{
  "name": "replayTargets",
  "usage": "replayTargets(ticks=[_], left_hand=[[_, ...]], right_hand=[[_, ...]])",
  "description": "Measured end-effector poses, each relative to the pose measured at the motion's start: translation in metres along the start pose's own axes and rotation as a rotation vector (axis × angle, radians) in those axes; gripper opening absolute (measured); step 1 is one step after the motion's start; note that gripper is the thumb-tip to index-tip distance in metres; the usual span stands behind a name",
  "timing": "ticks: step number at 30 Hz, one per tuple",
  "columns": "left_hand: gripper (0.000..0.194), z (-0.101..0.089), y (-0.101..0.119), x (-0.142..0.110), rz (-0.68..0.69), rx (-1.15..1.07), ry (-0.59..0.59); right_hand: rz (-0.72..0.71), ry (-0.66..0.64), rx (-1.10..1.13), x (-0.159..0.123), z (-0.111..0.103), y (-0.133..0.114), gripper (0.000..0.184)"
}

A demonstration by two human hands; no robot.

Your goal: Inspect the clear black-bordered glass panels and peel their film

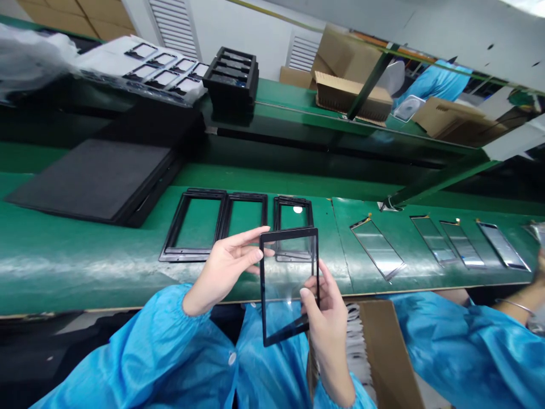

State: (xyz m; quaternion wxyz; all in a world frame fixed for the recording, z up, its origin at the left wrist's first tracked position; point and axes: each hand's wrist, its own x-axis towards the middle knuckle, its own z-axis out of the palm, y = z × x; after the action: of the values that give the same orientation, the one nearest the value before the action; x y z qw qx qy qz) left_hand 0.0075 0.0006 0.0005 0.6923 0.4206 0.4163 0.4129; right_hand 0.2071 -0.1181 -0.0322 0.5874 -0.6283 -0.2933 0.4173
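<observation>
Between my hands, above the bench's front edge, is a tilted clear panel with a black frame (290, 284), like a tablet touch-screen glass. My left hand (227, 261) is at its upper left edge, thumb against the border and some fingertips behind the glass. My right hand (327, 318) grips the right edge, with the thumb in front and fingers showing through the panel. Just behind lie black rectangular frames: a stack at the left (193, 224), one in the middle (247, 213) and one partly behind the panel (293, 207).
Black sheets (97, 176) are stacked at the left of the green bench (106, 261). Several glass panels (378, 250) lie to the right, near a co-worker's blue sleeve (468, 346). On the shelf stand black trays (232, 79) and a cardboard box (353, 96). A green post (438, 176) rises behind.
</observation>
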Motion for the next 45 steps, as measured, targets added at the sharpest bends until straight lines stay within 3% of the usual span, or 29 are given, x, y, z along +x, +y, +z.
replayTargets(ticks=[20, 22, 25, 27, 32, 38, 45], left_hand=[[0.058, 0.003, 0.004, 0.000, -0.002, -0.011, 0.016], [0.059, 0.003, 0.007, 0.000, 0.001, 0.020, 0.030], [0.057, 0.003, 0.013, -0.004, 0.018, 0.107, 0.041], [0.052, 0.002, 0.017, -0.009, 0.051, 0.170, 0.038], [0.043, -0.002, 0.021, -0.022, 0.108, 0.250, 0.025], [0.044, -0.005, 0.029, -0.027, 0.108, 0.292, 0.028], [0.046, -0.010, 0.022, -0.022, 0.097, 0.306, 0.029]], right_hand=[[-0.018, -0.001, -0.104, 0.000, 0.002, 0.006, 0.070], [-0.093, -0.007, -0.186, 0.001, 0.000, 0.007, 0.065], [-0.329, 0.075, -0.350, 0.010, -0.006, -0.003, 0.057], [-0.402, 0.077, -0.307, 0.021, -0.010, -0.017, 0.053], [-0.208, -0.121, -0.046, 0.045, -0.007, -0.054, 0.038], [-0.187, -0.096, -0.042, 0.041, 0.006, -0.066, 0.021], [-0.176, -0.095, -0.036, 0.033, 0.006, -0.063, 0.021]])
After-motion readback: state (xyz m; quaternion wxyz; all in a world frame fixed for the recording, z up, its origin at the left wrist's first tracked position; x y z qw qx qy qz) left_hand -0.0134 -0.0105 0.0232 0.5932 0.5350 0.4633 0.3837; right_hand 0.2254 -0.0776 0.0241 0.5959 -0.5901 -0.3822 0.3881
